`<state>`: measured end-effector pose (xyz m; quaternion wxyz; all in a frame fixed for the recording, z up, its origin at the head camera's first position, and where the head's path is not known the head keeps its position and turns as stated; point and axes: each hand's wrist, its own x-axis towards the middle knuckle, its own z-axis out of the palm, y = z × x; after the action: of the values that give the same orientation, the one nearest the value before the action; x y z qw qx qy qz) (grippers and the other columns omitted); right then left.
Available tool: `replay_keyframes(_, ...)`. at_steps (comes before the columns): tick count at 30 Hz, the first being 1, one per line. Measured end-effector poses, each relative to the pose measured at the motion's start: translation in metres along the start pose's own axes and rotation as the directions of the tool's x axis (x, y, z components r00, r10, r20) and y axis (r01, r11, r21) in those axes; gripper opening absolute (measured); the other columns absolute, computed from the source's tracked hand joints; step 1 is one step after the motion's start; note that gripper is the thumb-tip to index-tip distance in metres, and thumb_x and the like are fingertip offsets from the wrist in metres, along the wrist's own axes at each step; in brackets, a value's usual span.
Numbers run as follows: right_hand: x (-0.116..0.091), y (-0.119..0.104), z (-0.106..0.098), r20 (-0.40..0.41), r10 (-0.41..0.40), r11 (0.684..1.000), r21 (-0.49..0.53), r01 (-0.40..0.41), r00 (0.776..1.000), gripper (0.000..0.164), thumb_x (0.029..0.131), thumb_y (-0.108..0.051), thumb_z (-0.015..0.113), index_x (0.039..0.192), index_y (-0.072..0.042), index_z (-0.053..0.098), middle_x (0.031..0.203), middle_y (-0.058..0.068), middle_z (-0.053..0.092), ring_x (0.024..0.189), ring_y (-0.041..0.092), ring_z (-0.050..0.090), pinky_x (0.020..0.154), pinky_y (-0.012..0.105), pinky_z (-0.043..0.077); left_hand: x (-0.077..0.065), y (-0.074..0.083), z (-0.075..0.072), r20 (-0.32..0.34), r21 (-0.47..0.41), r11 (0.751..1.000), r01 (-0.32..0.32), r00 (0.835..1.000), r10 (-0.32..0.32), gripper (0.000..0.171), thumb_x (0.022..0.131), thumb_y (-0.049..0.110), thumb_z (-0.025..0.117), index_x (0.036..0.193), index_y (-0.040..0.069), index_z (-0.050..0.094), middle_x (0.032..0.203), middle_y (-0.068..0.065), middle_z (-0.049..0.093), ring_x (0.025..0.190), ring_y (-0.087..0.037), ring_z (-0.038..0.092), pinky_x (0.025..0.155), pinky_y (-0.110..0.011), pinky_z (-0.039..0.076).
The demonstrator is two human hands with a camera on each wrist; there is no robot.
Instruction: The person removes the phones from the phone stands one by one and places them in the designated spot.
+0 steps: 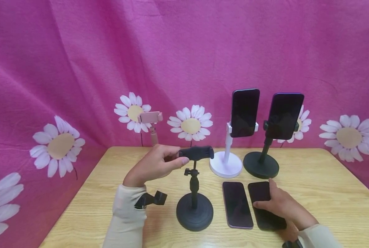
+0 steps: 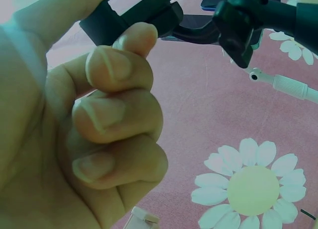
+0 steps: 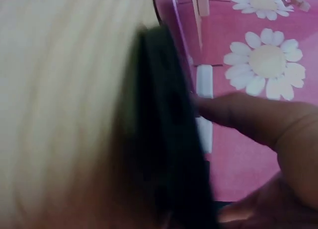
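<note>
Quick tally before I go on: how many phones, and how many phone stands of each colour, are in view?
Phones: 4
Dark stands: 2
White stand: 1
Pink stand: 1
Total: 8

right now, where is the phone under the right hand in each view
Head: the phone is lower right, under the right hand.
Left wrist: not in view.
Right wrist: its blurred edge runs down the centre.
Shared landmark: daisies on the pink cloth.

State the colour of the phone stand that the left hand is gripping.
The phone stand is black, from clamp to base; the head view shows it best.
</note>
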<state>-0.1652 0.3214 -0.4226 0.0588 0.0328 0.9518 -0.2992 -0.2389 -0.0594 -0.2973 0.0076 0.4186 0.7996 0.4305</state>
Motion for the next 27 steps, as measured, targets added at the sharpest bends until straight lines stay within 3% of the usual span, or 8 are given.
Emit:
replay_keyframes(5, -0.0014, -0.0016, -0.0069, 0.028, -0.027, 0.999, -0.022, 0.028, 0.999, 0.091, 0.069, -0.034, 0.086, 0.125, 0.016, 0.035, 0.095, 0.016, 0.059, 0.083, 0.026, 0.058, 0.075, 0.044, 0.050, 0.0001, 0.0014, -0.0004, 0.004, 0.007, 1.000, 0.011, 1.000, -0.011, 0.028, 0.092, 0.029, 0.065, 0.070, 0.015, 0.055, 0.059, 0.001, 0.042, 0.054, -0.013, 0.041, 0.049, -0.026, 0.032)
replay_keyframes(13, -0.0024, -0.0015, -0.0057, 0.034, -0.035, 0.996, -0.078, 0.038, 0.999, 0.084, 0.065, -0.041, 0.087, 0.119, 0.012, 0.049, 0.091, 0.011, 0.059, 0.086, 0.026, 0.054, 0.073, 0.041, 0.049, -0.0005, 0.0017, 0.0008, -0.001, 0.012, 1.000, 0.007, 1.000, -0.007, 0.029, 0.092, 0.028, 0.065, 0.069, 0.015, 0.053, 0.058, 0.001, 0.042, 0.054, -0.012, 0.041, 0.050, -0.025, 0.033)
replay_keyframes(27, -0.0007, -0.0012, -0.0025, 0.060, -0.060, 0.995, -0.073, 0.064, 0.996, 0.077, 0.069, -0.042, 0.085, 0.119, 0.008, 0.054, 0.097, 0.012, 0.064, 0.088, 0.026, 0.059, 0.081, 0.048, 0.050, -0.0001, 0.0019, 0.0015, -0.017, 0.031, 1.000, 0.002, 1.000, -0.002, 0.032, 0.091, 0.030, 0.065, 0.068, 0.015, 0.050, 0.058, 0.002, 0.040, 0.053, -0.012, 0.039, 0.049, -0.025, 0.031)
